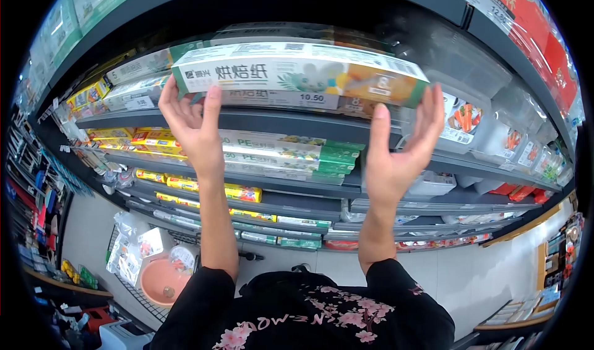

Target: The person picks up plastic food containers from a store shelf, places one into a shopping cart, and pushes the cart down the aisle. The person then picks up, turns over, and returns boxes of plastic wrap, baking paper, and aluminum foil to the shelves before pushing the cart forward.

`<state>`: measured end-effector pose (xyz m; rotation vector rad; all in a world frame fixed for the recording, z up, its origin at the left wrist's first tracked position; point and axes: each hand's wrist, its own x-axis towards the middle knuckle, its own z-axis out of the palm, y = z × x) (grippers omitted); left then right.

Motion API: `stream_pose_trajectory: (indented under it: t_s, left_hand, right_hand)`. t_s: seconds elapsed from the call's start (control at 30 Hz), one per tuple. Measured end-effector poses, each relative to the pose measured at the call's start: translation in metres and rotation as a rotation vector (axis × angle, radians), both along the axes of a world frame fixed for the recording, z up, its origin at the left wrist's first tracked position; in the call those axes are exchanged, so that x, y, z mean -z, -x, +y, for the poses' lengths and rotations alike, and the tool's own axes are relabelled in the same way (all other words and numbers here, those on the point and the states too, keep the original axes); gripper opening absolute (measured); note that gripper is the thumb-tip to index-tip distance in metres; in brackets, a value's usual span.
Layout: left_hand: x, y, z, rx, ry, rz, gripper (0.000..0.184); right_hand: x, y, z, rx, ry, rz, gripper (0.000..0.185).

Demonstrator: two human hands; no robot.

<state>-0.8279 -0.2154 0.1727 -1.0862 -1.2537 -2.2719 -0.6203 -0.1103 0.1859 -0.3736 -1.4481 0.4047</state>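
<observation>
A long white box (297, 72) with green ends and an orange picture is held level between my two hands, in front of the upper shelf. My left hand (195, 115) grips its left end, thumb on the front face and fingers round the end. At the right end, my right hand (405, 140) has its thumb at the lower front edge and its fingers up against the end. Directly behind and below the box, similar boxes lie on the shelf, partly hidden, above a price label (312, 99) reading 10.50.
Lower shelves carry green and white boxes (278, 155) and yellow boxes (244, 193). Clear plastic containers (510, 136) stand at the right. A wire basket (139, 293) with a pink basin (166, 279) and packaged goods is on the floor at lower left.
</observation>
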Motion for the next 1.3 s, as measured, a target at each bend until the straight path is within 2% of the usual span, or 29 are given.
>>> stream_pose_trajectory:
  t_s: [0.07, 0.1, 0.2, 0.27, 0.37, 0.53, 0.67, 0.73, 0.83, 1.0, 1.1, 1.17, 1.3]
  left_hand:
    - [0.002, -0.004, -0.008, 0.061, -0.078, 0.01, 0.06]
    - [0.005, -0.004, -0.013, 0.08, -0.099, 0.01, 0.062]
    - [0.008, -0.016, -0.034, 0.113, -0.198, 0.002, 0.064]
    - [0.015, -0.017, -0.055, 0.11, -0.226, -0.024, 0.062]
    - [0.025, -0.015, -0.087, 0.128, -0.303, -0.083, 0.055]
    - [0.028, -0.012, -0.124, 0.082, -0.326, -0.038, 0.054]
    - [0.032, -0.011, -0.142, 0.01, -0.292, -0.081, 0.055]
    - [0.035, -0.01, -0.15, -0.037, -0.264, -0.117, 0.05]
    - [0.042, 0.0, -0.162, 0.046, -0.29, -0.144, 0.043]
    - [0.049, 0.01, -0.171, 0.141, -0.33, -0.168, 0.045]
    - [0.054, 0.008, -0.175, 0.243, -0.176, -0.268, 0.042]
    - [0.059, 0.008, -0.176, 0.244, -0.115, -0.314, 0.045]
    - [0.062, -0.001, -0.176, 0.25, -0.046, -0.329, 0.046]
  right_hand:
    - [0.004, 0.0, -0.006, -0.067, -0.057, 0.132, 0.069]
    - [0.007, 0.0, -0.014, -0.104, 0.006, 0.183, 0.074]
    - [0.02, 0.008, -0.032, -0.245, 0.016, 0.362, 0.062]
    - [0.033, 0.011, -0.042, -0.198, 0.025, 0.384, 0.06]
    - [0.054, 0.007, -0.057, -0.351, 0.009, 0.376, 0.057]
    - [0.063, 0.015, -0.081, -0.344, 0.063, 0.438, 0.055]
    - [0.063, 0.024, -0.095, -0.357, 0.106, 0.459, 0.054]
    - [0.067, 0.023, -0.105, -0.39, 0.141, 0.427, 0.055]
    - [0.067, 0.022, -0.117, -0.377, 0.146, 0.405, 0.053]
    - [0.076, 0.014, -0.13, -0.366, 0.143, 0.352, 0.051]
    - [0.084, -0.002, -0.131, -0.328, 0.111, 0.369, 0.046]
    - [0.086, -0.014, -0.129, -0.306, 0.034, 0.418, 0.039]
    - [0.089, -0.029, -0.128, -0.379, 0.008, 0.447, 0.038]
